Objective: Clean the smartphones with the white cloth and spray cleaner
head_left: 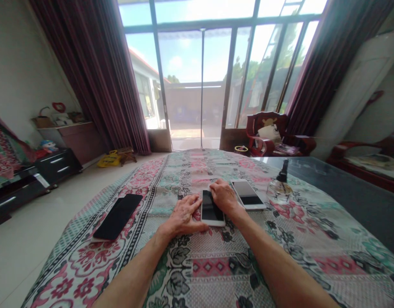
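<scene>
A white smartphone (213,208) with a dark screen lies face up on the tablecloth between my hands. Along its left edge and lower left corner, my left hand (185,215) grips it, with thumb and fingers set apart. My right hand (223,196) has its fingers curled over the phone's upper right part, which hides that corner; the fingertips show only partly. Just right of this hand lies a larger white device (248,194), perhaps a small tablet, with a dark screen. Further left is a black phone-like device (119,217), lying flat at an angle.
A clear glass bottle (279,190) with a black top stands right of the devices. The patterned tablecloth (213,267) covers the round table. Beyond are a dark tabletop (315,171), a carved wooden chair (269,132) and a glass door (197,85). A yellow bag (108,159) lies on the floor.
</scene>
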Demonstrator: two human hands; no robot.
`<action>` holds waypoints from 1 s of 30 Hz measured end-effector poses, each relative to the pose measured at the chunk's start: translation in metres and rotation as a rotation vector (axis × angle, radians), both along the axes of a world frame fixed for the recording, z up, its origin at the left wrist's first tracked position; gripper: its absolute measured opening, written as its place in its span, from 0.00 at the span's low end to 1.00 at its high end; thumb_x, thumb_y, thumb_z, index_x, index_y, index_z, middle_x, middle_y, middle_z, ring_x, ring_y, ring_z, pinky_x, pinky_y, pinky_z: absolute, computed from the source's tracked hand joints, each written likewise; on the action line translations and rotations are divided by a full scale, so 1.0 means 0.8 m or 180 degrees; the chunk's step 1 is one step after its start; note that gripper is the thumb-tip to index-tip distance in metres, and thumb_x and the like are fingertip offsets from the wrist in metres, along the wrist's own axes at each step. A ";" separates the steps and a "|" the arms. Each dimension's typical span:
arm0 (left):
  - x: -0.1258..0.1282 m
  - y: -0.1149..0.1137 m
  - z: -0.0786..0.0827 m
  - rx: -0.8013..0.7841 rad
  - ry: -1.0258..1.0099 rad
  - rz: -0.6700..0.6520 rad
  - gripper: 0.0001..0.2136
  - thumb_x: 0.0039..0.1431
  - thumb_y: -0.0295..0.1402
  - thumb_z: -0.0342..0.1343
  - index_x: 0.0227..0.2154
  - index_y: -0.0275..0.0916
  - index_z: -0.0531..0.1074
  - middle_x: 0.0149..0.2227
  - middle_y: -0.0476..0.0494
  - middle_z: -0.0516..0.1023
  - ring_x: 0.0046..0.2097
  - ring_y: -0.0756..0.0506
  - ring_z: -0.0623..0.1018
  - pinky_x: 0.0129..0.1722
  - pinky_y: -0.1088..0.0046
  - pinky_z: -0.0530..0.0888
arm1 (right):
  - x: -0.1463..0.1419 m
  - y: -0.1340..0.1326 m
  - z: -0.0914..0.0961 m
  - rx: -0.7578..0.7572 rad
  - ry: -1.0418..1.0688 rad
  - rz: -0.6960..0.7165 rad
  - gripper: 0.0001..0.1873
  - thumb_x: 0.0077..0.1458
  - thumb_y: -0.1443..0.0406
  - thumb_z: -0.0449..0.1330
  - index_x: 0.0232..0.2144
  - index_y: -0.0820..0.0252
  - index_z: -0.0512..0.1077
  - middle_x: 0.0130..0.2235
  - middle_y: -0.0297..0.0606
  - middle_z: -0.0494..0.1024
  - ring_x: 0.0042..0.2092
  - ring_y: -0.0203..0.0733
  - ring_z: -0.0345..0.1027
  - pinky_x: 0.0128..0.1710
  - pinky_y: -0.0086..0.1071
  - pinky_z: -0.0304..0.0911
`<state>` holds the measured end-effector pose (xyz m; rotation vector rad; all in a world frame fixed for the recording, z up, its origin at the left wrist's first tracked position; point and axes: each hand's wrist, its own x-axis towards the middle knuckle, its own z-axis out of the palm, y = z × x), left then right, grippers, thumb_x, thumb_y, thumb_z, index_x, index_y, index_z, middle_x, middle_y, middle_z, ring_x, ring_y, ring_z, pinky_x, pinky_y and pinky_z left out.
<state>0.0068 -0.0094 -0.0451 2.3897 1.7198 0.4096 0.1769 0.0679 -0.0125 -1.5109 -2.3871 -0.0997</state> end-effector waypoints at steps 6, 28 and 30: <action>-0.003 0.001 -0.001 -0.0001 -0.0050 -0.0042 0.41 0.45 0.56 0.58 0.61 0.43 0.58 0.66 0.41 0.55 0.65 0.37 0.55 0.63 0.58 0.54 | -0.019 0.003 -0.009 -0.0173 -0.0080 0.0303 0.17 0.62 0.64 0.49 0.33 0.57 0.78 0.43 0.41 0.75 0.45 0.39 0.66 0.44 0.27 0.57; -0.003 0.007 -0.010 0.0103 -0.0040 -0.0002 0.42 0.43 0.59 0.58 0.60 0.44 0.60 0.65 0.41 0.57 0.64 0.36 0.57 0.62 0.58 0.56 | 0.012 -0.017 0.001 -0.0250 -0.0246 0.0361 0.17 0.61 0.64 0.49 0.32 0.59 0.78 0.40 0.42 0.74 0.40 0.39 0.68 0.37 0.28 0.57; -0.001 0.007 -0.008 0.0102 -0.0042 0.0010 0.42 0.42 0.58 0.58 0.60 0.45 0.61 0.65 0.42 0.57 0.64 0.36 0.57 0.62 0.58 0.56 | 0.030 -0.016 0.001 -0.0205 -0.0308 0.0346 0.17 0.62 0.64 0.49 0.33 0.59 0.77 0.41 0.42 0.74 0.40 0.39 0.67 0.38 0.28 0.57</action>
